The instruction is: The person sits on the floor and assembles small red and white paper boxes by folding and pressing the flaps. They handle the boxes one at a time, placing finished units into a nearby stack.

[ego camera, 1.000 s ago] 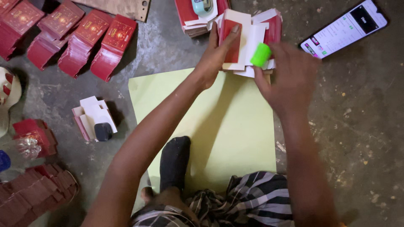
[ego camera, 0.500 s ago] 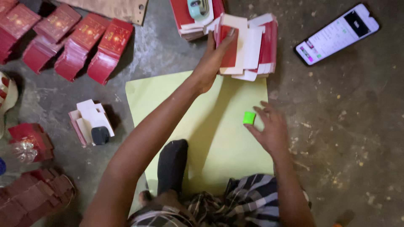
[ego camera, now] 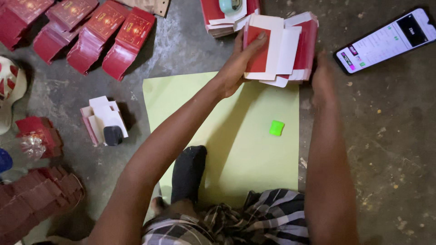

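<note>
- Your left hand (ego camera: 238, 63) clamps the left edge of a fanned stack of red-and-white flat cartons (ego camera: 281, 50), thumb pressed on a red panel.
- Your right hand (ego camera: 321, 72) meets the stack's right edge; whether its fingers grip cannot be told from here.
- The stack sits at the top edge of a pale green sheet (ego camera: 236, 136) spread on the concrete floor (ego camera: 390, 149).
- A small bright green block (ego camera: 276, 128) lies loose on that sheet, well apart from both hands.
- A lit phone (ego camera: 386, 41) lies to the right; rows of red cartons (ego camera: 91, 31) fan out at upper left.
</note>
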